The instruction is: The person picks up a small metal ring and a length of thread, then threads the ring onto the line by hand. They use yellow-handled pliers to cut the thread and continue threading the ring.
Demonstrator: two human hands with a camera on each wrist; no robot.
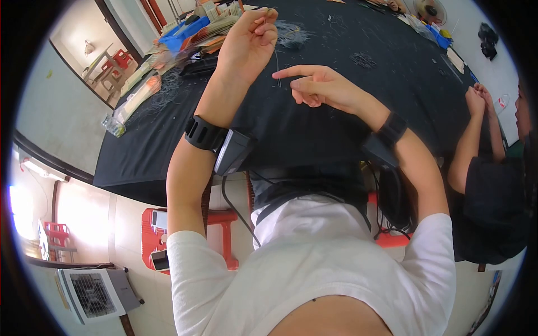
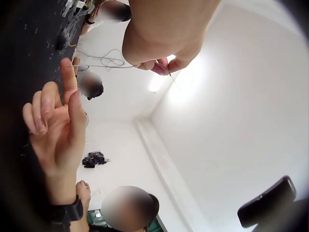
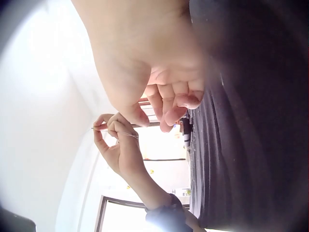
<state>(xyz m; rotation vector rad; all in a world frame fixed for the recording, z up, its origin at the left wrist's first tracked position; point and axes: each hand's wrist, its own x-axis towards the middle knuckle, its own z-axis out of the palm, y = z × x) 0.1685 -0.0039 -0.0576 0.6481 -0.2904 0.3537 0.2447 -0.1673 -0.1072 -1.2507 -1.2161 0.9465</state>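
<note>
My left hand [image 1: 248,47] is raised above the black-covered table; in the left wrist view its thumb and fingertips pinch a thin pale strand [image 2: 108,66] with a short end poking out past them. Loops of the strand hang from that hand. My right hand [image 1: 330,88] is held lower and to the right, index finger extended toward the hanging strand [image 1: 278,67], the other fingers bent loosely. In the left wrist view the right index fingertip [image 2: 65,63] is at the strand; whether it touches cannot be told. The right wrist view shows the left hand [image 3: 126,150] with strand across its fingers.
On the black cloth [image 1: 314,134] lie a tangle of pale strands [image 1: 292,35], a dark tangle [image 1: 363,60] and, at left, a blue basket [image 1: 184,32] among papers and bundles. Another person's hands [image 1: 477,99] are at the right edge. A red stool [image 1: 154,238] stands below left.
</note>
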